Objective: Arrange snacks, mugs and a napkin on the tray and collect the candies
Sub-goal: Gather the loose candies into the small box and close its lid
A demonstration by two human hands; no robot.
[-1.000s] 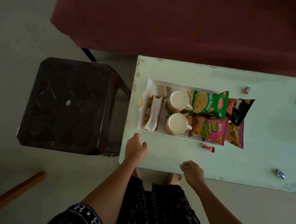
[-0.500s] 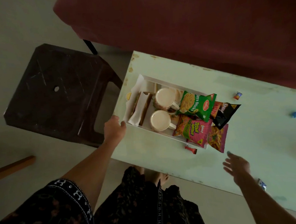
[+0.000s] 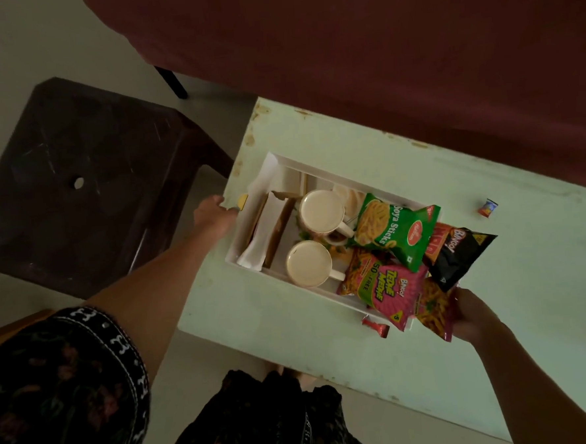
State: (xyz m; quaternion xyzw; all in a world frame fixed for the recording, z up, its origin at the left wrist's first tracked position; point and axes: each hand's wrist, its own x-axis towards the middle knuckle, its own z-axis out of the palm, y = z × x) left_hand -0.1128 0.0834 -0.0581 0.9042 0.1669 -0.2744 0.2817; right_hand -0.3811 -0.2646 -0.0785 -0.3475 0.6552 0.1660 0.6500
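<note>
White tray [image 3: 283, 162] near left end of pale green table [image 3: 497, 329], long axis running far-left to near-right between both hands. Left hand [image 3: 215, 214] at tray's left short end, grip hidden, closure cannot tell. Right hand [image 3: 470, 314] at right end, fingers curled, seemingly on orange snack packet [image 3: 434, 311]. Two mugs [image 3: 322, 211], napkin [image 3: 273, 228] inside tray. Red candy [image 3: 377, 326] just beside near rim; another candy [image 3: 488, 207] well apart. Dark stool [image 3: 76, 173] left; dim room.

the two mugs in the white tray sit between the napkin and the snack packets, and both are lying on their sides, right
Not quite. In the head view the two mugs stand upright, rims up, not on their sides. They do sit in the white tray between the napkin and the snack packets.
</note>
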